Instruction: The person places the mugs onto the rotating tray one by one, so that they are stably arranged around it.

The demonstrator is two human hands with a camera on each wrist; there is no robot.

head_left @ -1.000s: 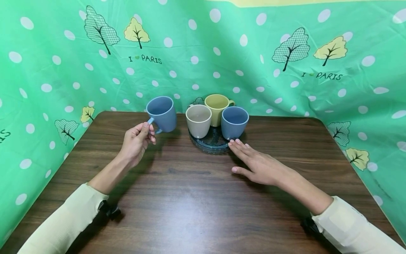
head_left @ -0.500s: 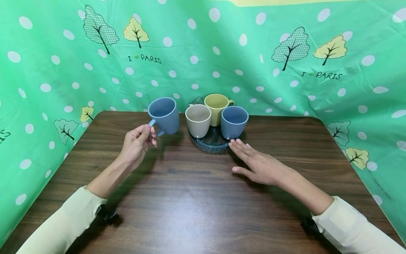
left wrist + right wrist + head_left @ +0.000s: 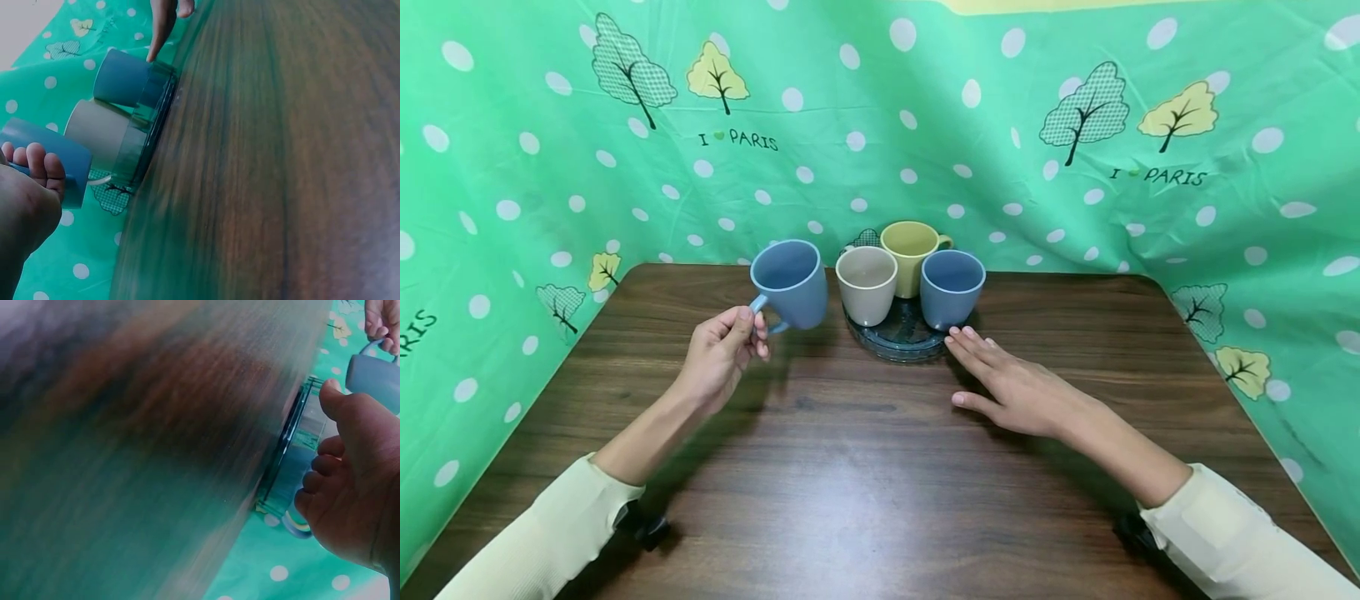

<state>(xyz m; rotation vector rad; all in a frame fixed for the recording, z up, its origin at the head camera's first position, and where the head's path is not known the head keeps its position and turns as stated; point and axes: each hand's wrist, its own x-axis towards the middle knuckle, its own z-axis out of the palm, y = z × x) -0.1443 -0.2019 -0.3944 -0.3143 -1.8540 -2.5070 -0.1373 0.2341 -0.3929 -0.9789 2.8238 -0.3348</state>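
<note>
My left hand (image 3: 722, 358) pinches the handle of a blue mug (image 3: 797, 287), which hangs slightly tilted above the table, left of a round clear glass tray (image 3: 902, 346). On that tray stand a beige mug (image 3: 868, 287), a yellow mug (image 3: 912, 250) behind it and a second blue mug (image 3: 953, 292) at the right. With fingers straight, my right hand (image 3: 1015, 387) has its fingertips at the tray's front right edge, close below the second blue mug. The left wrist view shows the held blue mug (image 3: 56, 159) beside the beige mug (image 3: 97, 131), apart from the tray's base.
A dark brown wooden table (image 3: 850, 467) carries everything. Behind it and along both sides hangs a green cloth (image 3: 880, 108) with white dots and printed trees. A small black device (image 3: 643, 525) sits at the left wrist.
My left hand has brought the held blue mug a little to the right and lower, closer to the beige mug's side. The right hand and the mugs on the tray stay put.
</note>
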